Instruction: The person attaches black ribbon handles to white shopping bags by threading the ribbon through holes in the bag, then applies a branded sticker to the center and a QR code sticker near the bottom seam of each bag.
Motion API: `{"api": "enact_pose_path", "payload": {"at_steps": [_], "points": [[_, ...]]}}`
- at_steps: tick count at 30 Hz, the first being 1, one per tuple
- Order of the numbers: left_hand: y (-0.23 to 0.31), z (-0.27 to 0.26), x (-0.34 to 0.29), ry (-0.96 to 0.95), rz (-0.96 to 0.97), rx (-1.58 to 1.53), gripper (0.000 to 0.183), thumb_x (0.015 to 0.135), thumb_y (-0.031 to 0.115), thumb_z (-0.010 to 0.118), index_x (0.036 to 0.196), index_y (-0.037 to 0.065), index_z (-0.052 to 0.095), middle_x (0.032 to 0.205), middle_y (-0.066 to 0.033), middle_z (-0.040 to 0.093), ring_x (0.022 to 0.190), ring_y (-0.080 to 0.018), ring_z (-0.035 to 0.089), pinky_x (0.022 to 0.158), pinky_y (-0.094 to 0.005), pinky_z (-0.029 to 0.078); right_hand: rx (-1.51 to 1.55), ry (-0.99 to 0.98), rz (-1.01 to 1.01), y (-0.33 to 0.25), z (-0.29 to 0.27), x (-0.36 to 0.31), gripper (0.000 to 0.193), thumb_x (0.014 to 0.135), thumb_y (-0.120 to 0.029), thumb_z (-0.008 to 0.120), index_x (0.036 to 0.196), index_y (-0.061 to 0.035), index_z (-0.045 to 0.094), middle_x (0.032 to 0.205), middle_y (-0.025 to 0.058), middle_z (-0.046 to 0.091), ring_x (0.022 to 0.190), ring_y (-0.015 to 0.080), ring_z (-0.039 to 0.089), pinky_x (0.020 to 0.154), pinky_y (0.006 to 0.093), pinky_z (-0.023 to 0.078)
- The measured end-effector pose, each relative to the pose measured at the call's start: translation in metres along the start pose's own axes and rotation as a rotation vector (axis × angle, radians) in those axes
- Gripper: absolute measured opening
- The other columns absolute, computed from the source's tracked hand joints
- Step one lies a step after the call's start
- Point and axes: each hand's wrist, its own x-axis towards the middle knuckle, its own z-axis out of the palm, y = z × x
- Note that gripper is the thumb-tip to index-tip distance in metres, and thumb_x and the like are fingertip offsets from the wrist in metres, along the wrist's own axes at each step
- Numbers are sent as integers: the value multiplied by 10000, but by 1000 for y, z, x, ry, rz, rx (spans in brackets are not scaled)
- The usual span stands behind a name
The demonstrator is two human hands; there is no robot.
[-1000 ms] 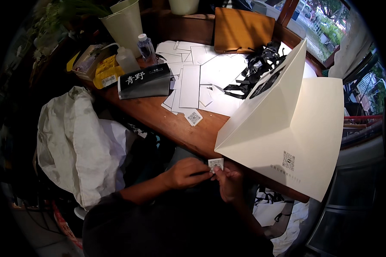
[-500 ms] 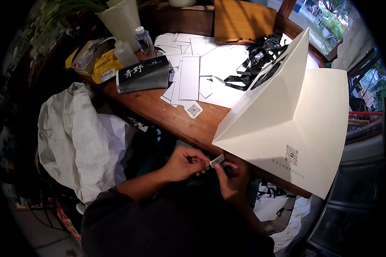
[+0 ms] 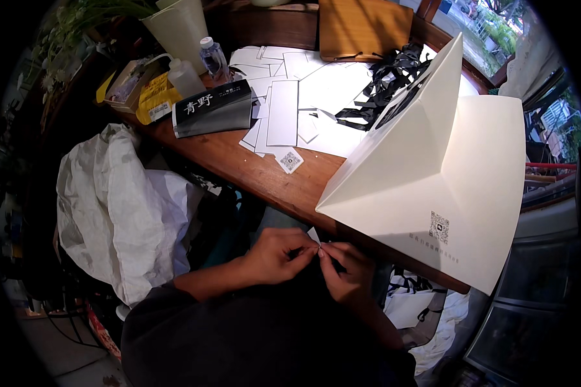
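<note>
Above my lap, just short of the desk's front edge, both hands meet fingertip to fingertip at a small white square sticker. My left hand pinches it between thumb and forefinger from the left. From the right, my right hand pinches its lower edge, thumb and finger pressed together. A plain white corner points up; the fingers hide the rest. To the right, a large cream paper bag, partly unfolded, overhangs the desk edge, a square black code on its lower panel. A similar printed square sticker lies on the desk.
White paper pieces and black ribbons cover the wooden desk. At its left are a black-and-grey pouch, a squeeze bottle, a clear bottle and a yellow packet. A white sack stands left.
The sticker has turned from its printed face to a plain white corner pointing up. Both hands have drawn together, their fingertips now meeting at it. The view has shifted slightly.
</note>
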Motion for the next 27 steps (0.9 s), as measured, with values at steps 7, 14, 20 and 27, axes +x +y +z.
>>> {"api": "enact_pose_path", "payload": {"at_steps": [7,14,20,27], "points": [[3,-1,-1,-12,-14,-3,57,919,36,757,966,7,768,848,-101,744,710,-189,722,602,-310,548,7,-13,-20,3,0,-2,254,840,34,808,1078,-15,734,985,134,749,839,300,751,740,367,607],[4,2,-4,-70,-439,-397,97,988,57,724,1029,-14,776,821,-51,743,741,-61,664,625,-269,541,16,-57,-62,3,-5,0,267,870,62,772,1121,-15,726,1018,141,735,867,299,744,751,368,606],[5,6,-5,-6,-246,-194,83,959,47,732,1009,-5,773,837,-95,750,728,-145,713,629,-284,552,0,-48,-61,-2,-8,3,237,870,86,752,1091,0,734,1016,149,738,889,315,744,771,377,600],[13,8,-4,55,-32,16,60,910,19,737,968,10,751,865,-147,735,739,-278,739,634,-342,567,-17,-15,-79,-1,-6,1,245,845,92,762,1071,3,734,1017,135,740,885,305,744,774,378,608]]}}
